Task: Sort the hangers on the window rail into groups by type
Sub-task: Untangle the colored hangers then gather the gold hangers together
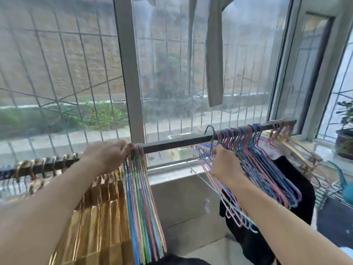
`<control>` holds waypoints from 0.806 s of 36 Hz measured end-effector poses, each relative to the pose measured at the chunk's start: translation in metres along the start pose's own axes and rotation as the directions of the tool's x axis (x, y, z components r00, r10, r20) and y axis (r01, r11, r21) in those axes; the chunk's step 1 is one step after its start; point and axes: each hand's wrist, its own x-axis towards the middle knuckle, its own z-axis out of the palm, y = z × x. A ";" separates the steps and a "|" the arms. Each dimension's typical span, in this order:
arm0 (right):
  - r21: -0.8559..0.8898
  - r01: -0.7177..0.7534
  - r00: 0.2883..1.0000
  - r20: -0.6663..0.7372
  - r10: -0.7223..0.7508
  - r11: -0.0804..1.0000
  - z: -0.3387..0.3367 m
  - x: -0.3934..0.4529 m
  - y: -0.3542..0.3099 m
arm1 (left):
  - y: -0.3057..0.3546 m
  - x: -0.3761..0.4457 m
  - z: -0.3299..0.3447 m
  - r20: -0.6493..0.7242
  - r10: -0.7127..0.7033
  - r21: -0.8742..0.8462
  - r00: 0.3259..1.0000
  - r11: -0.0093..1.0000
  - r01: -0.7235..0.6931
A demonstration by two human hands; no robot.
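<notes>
Window rail, hangers, potted plant

The left hand grips the hooks of a bunch of thin coloured hangers on the dark rail, beside gold hangers. The right hand pinches a grey-blue hanger, its hook lifted off the rail.

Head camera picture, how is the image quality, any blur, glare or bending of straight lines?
Head view: soft daylight comes through the window, with no hard shadows; the glass looks hazy, so the wall and plants outside are washed out; the wide lens bows the window frame and rail; the gold hangers show bright glare; the right hand and coloured wire hangers are slightly motion-blurred.
</notes>
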 end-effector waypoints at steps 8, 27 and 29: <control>-0.116 -0.024 0.999 0.037 0.028 0.993 0.009 0.030 -0.020 | -0.012 0.013 0.010 0.008 -0.033 -0.011 0.999 0.999 0.033; -0.465 -0.032 0.996 0.055 0.065 0.885 0.024 0.037 0.006 | -0.025 0.028 0.024 -0.036 -0.002 0.021 0.999 1.000 0.003; -0.492 -0.029 0.995 0.067 0.071 0.870 0.022 0.038 0.006 | -0.022 0.027 0.023 -0.036 -0.005 0.029 0.999 1.000 0.007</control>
